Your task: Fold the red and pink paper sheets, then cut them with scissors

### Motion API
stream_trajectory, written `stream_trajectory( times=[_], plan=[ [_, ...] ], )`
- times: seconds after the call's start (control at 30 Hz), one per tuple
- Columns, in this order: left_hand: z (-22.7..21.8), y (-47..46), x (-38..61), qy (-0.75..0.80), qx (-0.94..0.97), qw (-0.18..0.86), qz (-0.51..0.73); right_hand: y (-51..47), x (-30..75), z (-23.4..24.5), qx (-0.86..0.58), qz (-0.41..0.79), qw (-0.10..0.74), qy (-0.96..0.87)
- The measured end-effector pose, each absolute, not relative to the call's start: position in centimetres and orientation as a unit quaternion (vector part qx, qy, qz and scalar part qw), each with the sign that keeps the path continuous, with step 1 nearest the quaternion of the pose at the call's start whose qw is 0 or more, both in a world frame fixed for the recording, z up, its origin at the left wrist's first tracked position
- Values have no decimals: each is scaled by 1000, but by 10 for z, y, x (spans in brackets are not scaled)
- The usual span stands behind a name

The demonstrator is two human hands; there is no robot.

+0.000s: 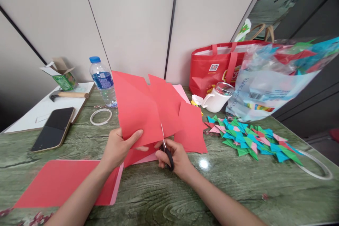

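Note:
My left hand [116,148] pinches the lower left part of a red paper sheet [137,106], thumb on top, and holds it up off the table. Black-handled scissors [167,155] are in my right hand [176,159], their blades at the sheet's lower edge. A cut runs between the sheet's left part and its right part, with a notch at the top edge. Under and to the right of it lie cut red paper pieces [192,127]. A stack of red and pink paper [66,180] rests on the table beneath my left forearm.
At left are a phone [54,127], a hammer [70,94], a small box [62,76], a roll of tape [101,117] and a water bottle [103,81]. At right stand a white mug [217,99], a red bag [206,67], a plastic bag [275,91] and folded paper pieces [249,137].

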State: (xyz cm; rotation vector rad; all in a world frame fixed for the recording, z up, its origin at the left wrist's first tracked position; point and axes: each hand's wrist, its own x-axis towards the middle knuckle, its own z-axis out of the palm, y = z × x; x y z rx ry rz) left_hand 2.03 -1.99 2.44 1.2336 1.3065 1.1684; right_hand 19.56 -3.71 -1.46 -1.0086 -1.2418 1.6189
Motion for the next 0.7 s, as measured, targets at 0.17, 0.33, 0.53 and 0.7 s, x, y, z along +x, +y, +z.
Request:
stream_trajectory(
  times=[0.17, 0.33, 0.53, 0.7],
  plan=[
    [26, -20, 21, 528, 510, 484, 477, -37, 195, -18, -393, 647, 428, -493],
    [30, -22, 24, 518, 517, 512, 449, -37, 194, -15, -402, 648, 427, -486],
    [32, -23, 24, 514, 528, 514, 439, -36, 194, -13, -407, 638, 434, -490],
    [32, -22, 23, 510, 527, 518, 441, -36, 194, -19, -403, 643, 441, -478]
  ],
)
